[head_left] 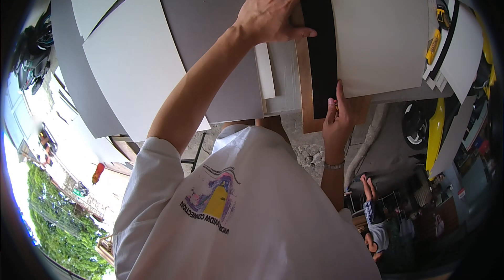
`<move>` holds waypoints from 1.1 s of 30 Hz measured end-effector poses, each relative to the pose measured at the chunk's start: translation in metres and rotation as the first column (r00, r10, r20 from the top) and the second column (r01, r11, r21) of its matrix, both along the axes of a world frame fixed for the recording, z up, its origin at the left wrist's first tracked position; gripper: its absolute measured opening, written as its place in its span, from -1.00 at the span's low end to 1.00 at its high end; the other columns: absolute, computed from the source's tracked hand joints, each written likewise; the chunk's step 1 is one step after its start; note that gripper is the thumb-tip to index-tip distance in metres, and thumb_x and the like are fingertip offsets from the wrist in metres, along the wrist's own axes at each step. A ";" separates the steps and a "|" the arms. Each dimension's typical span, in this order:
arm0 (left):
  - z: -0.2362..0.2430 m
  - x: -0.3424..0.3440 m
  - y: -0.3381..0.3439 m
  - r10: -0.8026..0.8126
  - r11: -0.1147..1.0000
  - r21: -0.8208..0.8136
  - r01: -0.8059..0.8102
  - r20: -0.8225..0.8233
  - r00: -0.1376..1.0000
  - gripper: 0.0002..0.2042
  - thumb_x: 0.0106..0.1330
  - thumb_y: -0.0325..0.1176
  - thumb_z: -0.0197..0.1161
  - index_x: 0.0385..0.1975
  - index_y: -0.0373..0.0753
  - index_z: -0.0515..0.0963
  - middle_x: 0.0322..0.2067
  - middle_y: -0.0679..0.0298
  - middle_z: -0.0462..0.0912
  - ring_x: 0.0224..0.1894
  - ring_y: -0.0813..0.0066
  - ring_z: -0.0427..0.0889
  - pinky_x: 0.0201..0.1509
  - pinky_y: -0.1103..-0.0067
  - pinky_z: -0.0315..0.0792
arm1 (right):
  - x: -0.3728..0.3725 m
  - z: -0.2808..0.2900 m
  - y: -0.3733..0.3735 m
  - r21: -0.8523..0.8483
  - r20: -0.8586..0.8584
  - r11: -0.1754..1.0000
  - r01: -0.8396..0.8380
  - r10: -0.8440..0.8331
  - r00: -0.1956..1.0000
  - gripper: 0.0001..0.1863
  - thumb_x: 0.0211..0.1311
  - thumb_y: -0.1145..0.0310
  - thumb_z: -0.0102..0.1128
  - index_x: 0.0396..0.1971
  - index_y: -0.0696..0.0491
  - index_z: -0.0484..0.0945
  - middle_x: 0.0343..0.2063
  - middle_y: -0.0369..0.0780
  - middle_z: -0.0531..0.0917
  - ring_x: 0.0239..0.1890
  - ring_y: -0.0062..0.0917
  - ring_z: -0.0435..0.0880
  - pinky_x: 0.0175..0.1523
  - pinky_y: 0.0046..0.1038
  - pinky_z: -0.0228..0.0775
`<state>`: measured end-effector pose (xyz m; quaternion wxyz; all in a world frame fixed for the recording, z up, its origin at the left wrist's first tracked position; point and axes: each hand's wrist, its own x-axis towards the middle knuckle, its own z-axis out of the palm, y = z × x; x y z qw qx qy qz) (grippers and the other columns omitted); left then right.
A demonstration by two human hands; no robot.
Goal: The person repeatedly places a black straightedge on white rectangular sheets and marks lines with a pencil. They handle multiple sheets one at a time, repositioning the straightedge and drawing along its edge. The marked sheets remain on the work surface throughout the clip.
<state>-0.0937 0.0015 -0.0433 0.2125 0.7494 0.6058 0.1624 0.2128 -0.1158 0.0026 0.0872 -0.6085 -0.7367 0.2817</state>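
Observation:
My left hand (270, 9) lies open, fingers spread, across a long black strip (321, 59) and its left edge. Beneath the strip is a brown board (304, 83), showing along the left and lower edges. A large white sheet (380, 30) borders the strip on the right. My right hand (336, 120) is at the lower end where strip and sheet meet, index finger extended along the seam, thumb and other fingers closed; what they hold is unclear.
Grey boards (207, 43), white sheets (126, 54) and narrow strips fill the left and middle. Yellow-handled tools (433, 46) and a tape measure (442, 16) lie right. A yellow-and-black motorbike (436, 127) stands below the bench's right side; another person (375, 222) is at lower right.

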 end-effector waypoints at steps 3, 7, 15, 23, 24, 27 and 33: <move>0.000 0.001 0.000 0.002 1.000 -0.007 -0.002 -0.010 1.000 0.12 0.22 0.44 0.26 0.57 -0.35 0.07 0.60 -0.19 -0.09 0.66 -0.07 -0.17 0.73 0.18 -0.26 | 0.001 0.000 -0.001 -0.003 0.039 1.000 -0.003 0.003 0.999 -0.45 0.50 0.47 0.20 0.46 -0.05 0.46 -0.32 -0.20 0.66 -0.33 -0.45 0.68 -0.19 -0.38 0.58; -0.005 0.004 0.002 0.006 1.000 -0.030 -0.009 -0.098 0.995 0.12 0.22 0.43 0.27 0.57 -0.34 0.07 0.60 -0.17 -0.10 0.67 -0.05 -0.17 0.74 0.20 -0.27 | 0.000 -0.002 -0.001 0.099 0.093 0.994 -0.054 0.045 0.995 -0.43 0.45 0.36 0.30 0.43 -0.03 0.48 -0.24 -0.19 0.66 -0.21 -0.39 0.67 -0.15 -0.33 0.59; -0.001 0.003 0.000 0.011 1.000 0.009 -0.011 -0.099 0.995 0.13 0.20 0.44 0.28 0.57 -0.32 0.09 0.60 -0.14 -0.07 0.66 -0.03 -0.14 0.74 0.19 -0.25 | -0.013 -0.004 -0.009 0.070 0.057 0.997 -0.034 0.030 0.998 -0.18 0.17 0.19 0.57 0.38 0.09 0.37 0.08 0.00 0.48 0.07 -0.21 0.60 0.04 -0.33 0.74; -0.002 0.004 -0.001 0.018 1.000 0.016 -0.016 -0.132 0.991 0.12 0.20 0.44 0.28 0.57 -0.30 0.08 0.60 -0.14 -0.08 0.66 -0.04 -0.14 0.74 0.19 -0.24 | -0.012 -0.006 -0.008 0.077 0.035 0.997 -0.023 0.020 0.999 -0.20 0.14 0.20 0.58 0.34 0.12 0.39 0.07 0.00 0.49 0.07 -0.20 0.60 0.02 -0.28 0.71; -0.003 0.004 -0.001 0.018 1.000 0.019 -0.016 -0.128 0.992 0.13 0.20 0.44 0.28 0.57 -0.30 0.08 0.60 -0.14 -0.08 0.66 -0.03 -0.14 0.74 0.19 -0.24 | -0.012 -0.006 -0.008 0.080 0.038 0.996 -0.027 0.024 0.999 -0.19 0.13 0.20 0.58 0.34 0.12 0.39 0.07 0.00 0.49 0.07 -0.21 0.60 0.02 -0.27 0.71; -0.003 0.004 -0.001 0.018 1.000 0.017 -0.017 -0.099 0.995 0.13 0.20 0.45 0.27 0.58 -0.30 0.07 0.60 -0.14 -0.09 0.66 -0.03 -0.14 0.74 0.19 -0.25 | -0.011 -0.005 -0.007 0.104 0.061 0.993 -0.048 0.041 0.997 -0.20 0.13 0.20 0.58 0.33 0.11 0.39 0.07 -0.01 0.49 0.02 -0.24 0.64 0.03 -0.28 0.71; 0.000 0.003 0.000 0.011 1.000 0.003 -0.011 -0.059 0.998 0.13 0.20 0.46 0.26 0.58 -0.30 0.07 0.61 -0.13 -0.09 0.66 -0.03 -0.15 0.74 0.19 -0.25 | -0.012 -0.004 -0.008 0.098 0.090 0.994 -0.047 0.038 0.995 -0.20 0.14 0.19 0.58 0.34 0.09 0.41 0.05 -0.02 0.51 -0.08 -0.32 0.71 0.04 -0.27 0.66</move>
